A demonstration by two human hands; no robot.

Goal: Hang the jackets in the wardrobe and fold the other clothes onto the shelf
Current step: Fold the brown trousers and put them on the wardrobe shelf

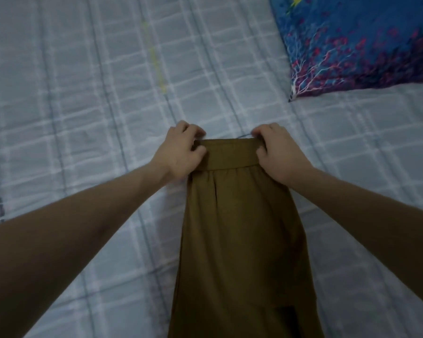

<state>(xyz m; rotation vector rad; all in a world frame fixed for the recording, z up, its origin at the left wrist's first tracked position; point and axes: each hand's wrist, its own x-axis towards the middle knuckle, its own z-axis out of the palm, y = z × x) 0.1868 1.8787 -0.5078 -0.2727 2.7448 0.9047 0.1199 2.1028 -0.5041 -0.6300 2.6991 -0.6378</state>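
Two bare forearms reach in from the near edge, flanking one olive-brown garment [239,240] that lies lengthwise down the middle of the bed [83,118]. Its waistband end points away from the camera. Left hand [181,152] and right hand [279,152] each pinch a corner of that waistband, fingers curled round the cloth. A pale blue checked sheet covers the bed. One blue pillow [364,40] with a red and white coral print sits at the far right corner, well apart from the garment.
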